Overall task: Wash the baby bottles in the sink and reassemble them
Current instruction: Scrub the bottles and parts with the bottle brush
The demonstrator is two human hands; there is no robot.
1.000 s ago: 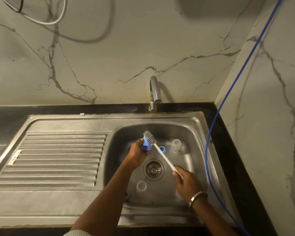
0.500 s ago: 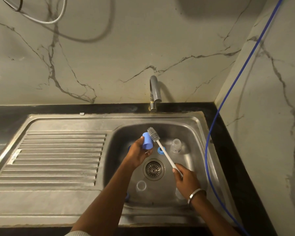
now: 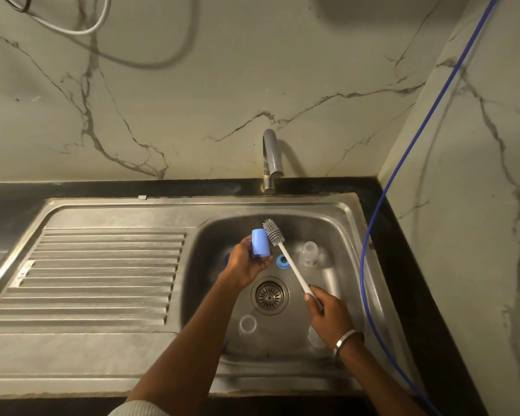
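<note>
Blue was the cap [image 3: 260,242] that the left hand [image 3: 245,264] held above the sink [image 3: 336,232], with the fingers curled around its lower part. The right hand [image 3: 327,313] gripped the white handle of a bottle brush [image 3: 285,256] near its end. The grey bristle head of the brush was just beside the cap, at its right side; I cannot tell if they touched. The two hands were apart, the left one higher and further from the person, the right one nearer to the body. A metal bangle [image 3: 347,340] was on the right wrist.

On the bottom of the steel sink a clear bottle [image 3: 309,254] stood near the back, right of the brush handle. A blue ring [image 3: 282,261] lay between the left hand and the bottle. The drain [image 3: 270,295] was in the middle, and a small clear round part [image 3: 247,324] lay in front of it. The tap [image 3: 270,159] rose behind the sink. A blue hose [image 3: 403,163] ran down the right wall to the black table [image 3: 403,265].
</note>
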